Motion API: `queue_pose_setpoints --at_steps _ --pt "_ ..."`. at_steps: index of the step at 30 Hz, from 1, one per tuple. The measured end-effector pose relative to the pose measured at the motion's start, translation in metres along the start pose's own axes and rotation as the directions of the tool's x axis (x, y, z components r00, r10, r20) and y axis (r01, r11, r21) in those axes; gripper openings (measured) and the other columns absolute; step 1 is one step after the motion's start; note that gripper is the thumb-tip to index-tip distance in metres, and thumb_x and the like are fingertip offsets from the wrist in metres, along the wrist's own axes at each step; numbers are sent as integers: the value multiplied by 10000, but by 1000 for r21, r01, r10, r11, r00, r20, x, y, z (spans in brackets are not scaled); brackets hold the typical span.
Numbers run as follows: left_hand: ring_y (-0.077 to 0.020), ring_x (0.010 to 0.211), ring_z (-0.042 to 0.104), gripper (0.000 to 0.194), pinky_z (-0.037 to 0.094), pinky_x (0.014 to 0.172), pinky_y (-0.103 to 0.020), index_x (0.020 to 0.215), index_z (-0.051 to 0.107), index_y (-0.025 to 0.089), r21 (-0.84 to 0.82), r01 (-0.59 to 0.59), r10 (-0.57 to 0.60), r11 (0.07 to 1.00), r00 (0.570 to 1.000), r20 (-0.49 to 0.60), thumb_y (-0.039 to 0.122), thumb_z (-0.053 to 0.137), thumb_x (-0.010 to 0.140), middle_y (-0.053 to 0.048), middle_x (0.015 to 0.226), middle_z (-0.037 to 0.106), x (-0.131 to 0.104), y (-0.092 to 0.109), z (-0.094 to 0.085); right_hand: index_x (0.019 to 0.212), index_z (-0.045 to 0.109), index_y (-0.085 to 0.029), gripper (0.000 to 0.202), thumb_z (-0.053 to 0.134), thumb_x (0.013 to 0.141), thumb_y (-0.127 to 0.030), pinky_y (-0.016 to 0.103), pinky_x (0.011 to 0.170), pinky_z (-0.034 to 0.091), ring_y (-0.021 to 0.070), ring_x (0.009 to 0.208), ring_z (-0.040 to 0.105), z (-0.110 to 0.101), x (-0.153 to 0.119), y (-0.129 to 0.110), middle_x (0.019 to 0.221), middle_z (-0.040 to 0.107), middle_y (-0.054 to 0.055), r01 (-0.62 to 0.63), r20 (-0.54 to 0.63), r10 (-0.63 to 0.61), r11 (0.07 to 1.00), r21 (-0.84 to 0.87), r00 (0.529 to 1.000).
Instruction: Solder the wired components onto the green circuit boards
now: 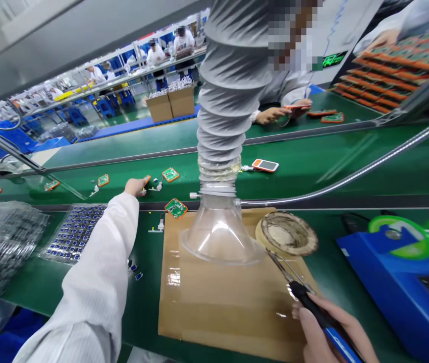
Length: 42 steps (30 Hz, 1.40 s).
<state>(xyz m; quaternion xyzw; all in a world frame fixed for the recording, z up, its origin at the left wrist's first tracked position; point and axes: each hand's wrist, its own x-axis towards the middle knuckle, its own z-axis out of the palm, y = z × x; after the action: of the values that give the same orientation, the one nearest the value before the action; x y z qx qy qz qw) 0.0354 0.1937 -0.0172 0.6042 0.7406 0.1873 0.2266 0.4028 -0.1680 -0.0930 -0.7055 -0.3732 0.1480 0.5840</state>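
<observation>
My left hand reaches over the green conveyor belt, fingers closed on a small orange-edged circuit board, mostly hidden by the hand. Near it on the belt lie a circuit board in an orange frame and small white connectors with leads. Another orange-framed circuit board rests at the top left corner of the cardboard sheet. In my right hand is a soldering iron with a thin metal tube along it. Its tip is close to a round, stained bowl.
A clear fume hood on a grey hose hangs over the cardboard. A blue solder feeder stands right, a tray of small blue parts left. Across the belt, a co-worker's hands hold an orange-edged piece beside stacked boards.
</observation>
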Motion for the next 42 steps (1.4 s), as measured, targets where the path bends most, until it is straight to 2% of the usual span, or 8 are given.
queue_pose_setpoints --at_steps 5,9,15,19,23,30,35,42 --pt "-171 821 706 230 596 775 -309 834 572 137 -344 59 -83 937 995 -57 328 625 951 -62 835 660 -57 -15 -11 1007 726 -174 396 770 823 -521 377 843 554 276 905 723 -2 -5 12 989 746 112 41 -9 -41 999 0 999" --pt "-120 729 649 350 588 718 -255 648 455 172 -677 -63 -59 733 986 -156 336 753 732 12 715 576 -128 -31 -12 1033 721 -165 400 752 842 -516 357 799 553 248 849 706 -4 -9 15 974 734 101 67 9 -67 998 9 998" --pt "-114 736 621 383 554 652 -241 603 432 161 -860 54 -22 507 999 50 350 759 665 -19 882 632 -237 -33 45 1064 713 -185 362 751 848 -475 378 823 559 258 857 721 0 -29 9 960 741 94 88 90 -91 996 34 992" --pt "-169 792 628 284 553 766 -337 676 521 176 -647 -13 130 762 983 133 360 697 800 -43 865 639 -280 -18 87 1143 693 -200 383 713 886 -482 391 873 584 265 890 762 17 -43 -4 882 776 70 85 326 -100 995 61 940" --pt "-222 962 595 103 482 917 -394 785 634 187 -58 -340 330 939 934 -137 193 620 887 -63 931 654 -293 -25 76 1253 643 -243 395 631 945 -490 376 888 606 259 1004 763 36 -53 -9 1092 788 84 137 579 -153 988 71 801" --pt "-266 1033 589 83 445 900 -412 953 718 204 338 -261 282 904 959 -14 218 680 881 -75 1028 686 -286 -74 43 1336 555 -281 369 585 986 -393 369 920 617 257 1104 748 44 -75 -13 1186 770 65 231 666 -266 962 142 697" --pt "-273 1034 589 82 416 882 -423 882 731 210 386 -217 235 897 972 -1 231 656 908 -68 999 715 -286 -79 47 1365 522 -285 380 557 998 -377 366 889 626 250 1106 745 43 -74 -16 1248 745 67 342 711 -302 935 93 635" --pt "-279 1000 611 129 410 915 -447 768 720 212 198 -233 252 952 965 -76 210 657 880 -58 917 752 -287 -80 43 1344 544 -276 404 567 973 -434 474 887 630 297 1051 761 38 -50 -3 1215 756 84 372 658 -271 928 -15 703"
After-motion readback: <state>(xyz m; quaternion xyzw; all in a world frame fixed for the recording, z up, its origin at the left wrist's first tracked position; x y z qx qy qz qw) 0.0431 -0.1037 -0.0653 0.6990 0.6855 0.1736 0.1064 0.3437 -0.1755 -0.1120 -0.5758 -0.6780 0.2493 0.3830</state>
